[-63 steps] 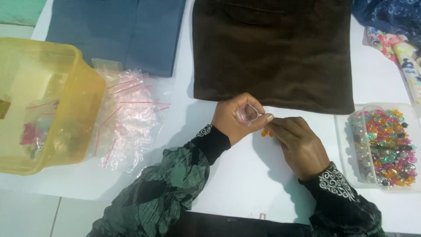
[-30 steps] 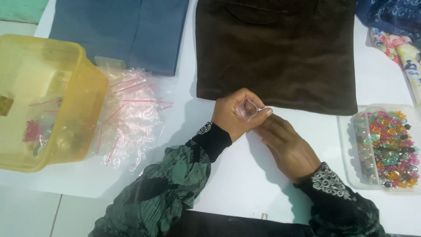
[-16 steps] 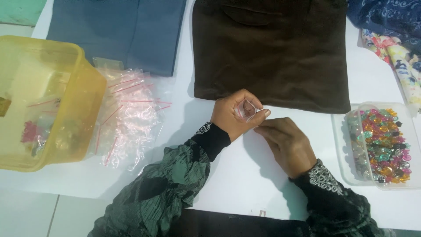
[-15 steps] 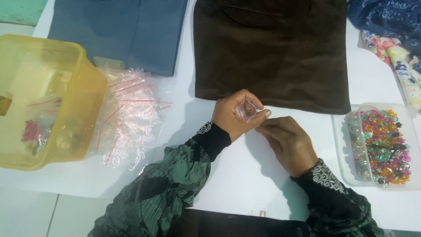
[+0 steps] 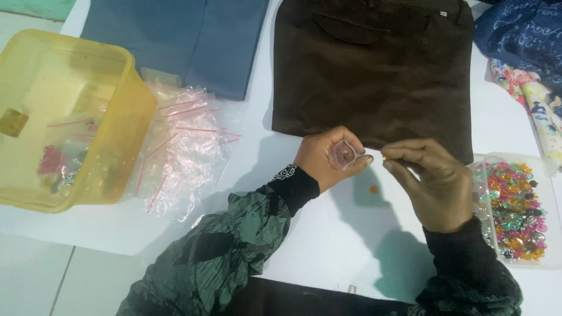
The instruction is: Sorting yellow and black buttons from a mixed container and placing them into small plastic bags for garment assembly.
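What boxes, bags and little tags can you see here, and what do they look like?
Yellow tub: far left, see-through, rounded.
Clear zip bags: heaped beside it, pink strips.
Small clear bag: in left hand.
Clear tray: far right, colourful gems.
White tag: on brown cloth.

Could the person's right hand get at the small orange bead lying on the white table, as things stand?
Probably yes: the orange bead lies uncovered on the white table, just left of and below the right hand, with nothing between them.
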